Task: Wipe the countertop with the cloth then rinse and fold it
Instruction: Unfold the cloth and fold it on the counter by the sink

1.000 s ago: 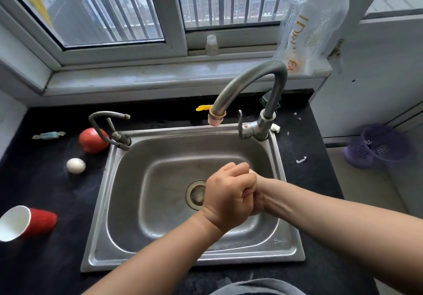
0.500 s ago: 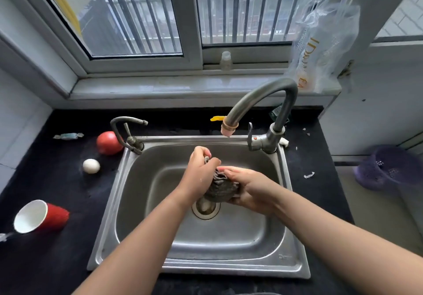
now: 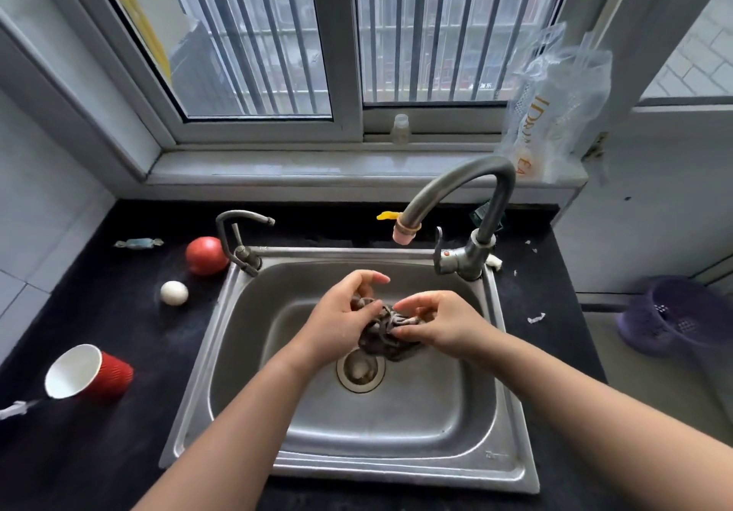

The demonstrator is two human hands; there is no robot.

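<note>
A crumpled grey-brown cloth [image 3: 382,334] hangs bunched over the steel sink [image 3: 416,427], just above the drain [image 3: 360,368]. My left hand [image 3: 341,320] holds its left side, fingers curled into the folds. My right hand [image 3: 440,322] pinches its right side with thumb and fingertips. The tall faucet [image 3: 460,193] arches above the hands, its spout [image 3: 404,231] ending just behind them; no water stream is visible. The black countertop [image 3: 91,443] surrounds the sink.
On the counter to the left lie a tomato [image 3: 206,255], a white egg [image 3: 173,293], a tipped red paper cup [image 3: 89,371] and a wrapped candy [image 3: 138,243]. A small second tap [image 3: 238,241] stands at the sink's left corner. A purple basket [image 3: 678,316] sits right.
The hands were clenched together low in the sink; they have risen and moved back under the spout, loosened and parted slightly, so the bunched cloth now shows between them.
</note>
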